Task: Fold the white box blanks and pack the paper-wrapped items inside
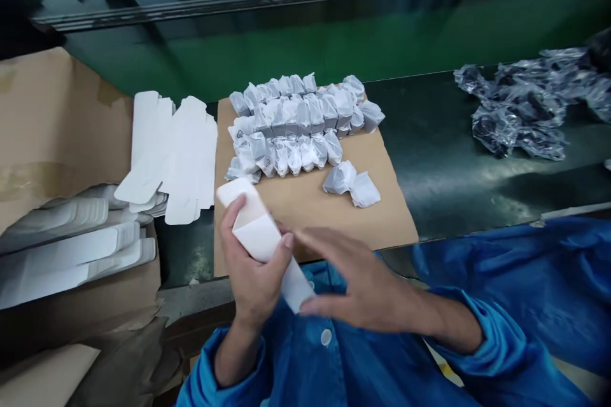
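Observation:
A long white carton [260, 235] is tilted in front of my chest, its flap end upper left and standing open. My left hand [255, 267] wraps round the carton, with the thumb on its near face. At the carton's lower end, my right hand [358, 280] has its fingers stretched out and apart, the thumb at or very near the carton's edge. Beyond the hands, rows of small items in whitish wrapping [296, 121] stand on a brown cardboard sheet [305, 210]. Two more wrapped pieces [353, 184] lie apart from the rows, nearer to me.
Flat white cartons [188, 152] are stacked left of the sheet. A big cardboard box [67, 121] at far left holds more flat cartons [81, 251]. Clear plastic-wrapped dark items [529, 102] lie on the dark green belt [429, 152] at right. A blue sleeve [520, 286] shows at right.

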The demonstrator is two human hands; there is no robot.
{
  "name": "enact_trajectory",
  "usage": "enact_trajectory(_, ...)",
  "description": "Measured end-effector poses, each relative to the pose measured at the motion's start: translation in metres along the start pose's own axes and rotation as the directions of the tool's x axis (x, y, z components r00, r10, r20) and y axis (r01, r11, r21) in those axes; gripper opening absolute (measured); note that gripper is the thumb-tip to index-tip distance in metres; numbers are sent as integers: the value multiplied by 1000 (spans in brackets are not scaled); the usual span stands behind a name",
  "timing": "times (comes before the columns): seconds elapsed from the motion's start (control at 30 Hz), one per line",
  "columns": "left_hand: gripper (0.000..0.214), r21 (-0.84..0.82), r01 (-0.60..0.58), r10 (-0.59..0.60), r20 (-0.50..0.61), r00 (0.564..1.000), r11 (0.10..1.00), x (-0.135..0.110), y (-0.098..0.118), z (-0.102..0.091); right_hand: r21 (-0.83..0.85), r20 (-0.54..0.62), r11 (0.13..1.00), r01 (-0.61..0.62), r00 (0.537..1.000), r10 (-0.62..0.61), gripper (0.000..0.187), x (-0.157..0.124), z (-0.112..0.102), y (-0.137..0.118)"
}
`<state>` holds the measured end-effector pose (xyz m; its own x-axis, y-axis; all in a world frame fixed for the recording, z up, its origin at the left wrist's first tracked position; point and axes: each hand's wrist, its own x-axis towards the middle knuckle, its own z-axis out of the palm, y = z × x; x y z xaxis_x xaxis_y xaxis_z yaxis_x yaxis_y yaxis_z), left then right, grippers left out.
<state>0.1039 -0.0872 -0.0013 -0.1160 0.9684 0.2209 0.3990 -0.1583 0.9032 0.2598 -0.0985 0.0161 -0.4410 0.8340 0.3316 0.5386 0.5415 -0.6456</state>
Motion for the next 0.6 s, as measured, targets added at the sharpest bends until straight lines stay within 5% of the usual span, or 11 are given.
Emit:
enact_trajectory(0.07,71,-5,-36,37,88,995,999,5,-3,-7,176,-5,981,-81,997,83,62,12,-13,3)
enact_trajectory(0.23,45,69,-229,223,90,971,971,8,-4,-15,377,121,926,-11,992,-37,34,40,-33,22)
enact_trajectory(0.3,38,-42,-166,171,207,963,985,7,-3,-16,507,48,849,-150,988,146,31,48,-36,29)
enact_trajectory(0.4,37,-161,-8,66,360,931,987,6,-6,-15,727,12,625,-284,915,402,35,60,-35,37)
enact_trajectory(0.5,40,-104,24,12,336,942,994,5,-12,-14,806,230,480,-347,930,287,37,68,-29,39)
enact_trajectory(0.6,50,12,5,-8,244,970,1000,3,-19,-11,781,291,501,-374,927,238,28,68,-24,35)
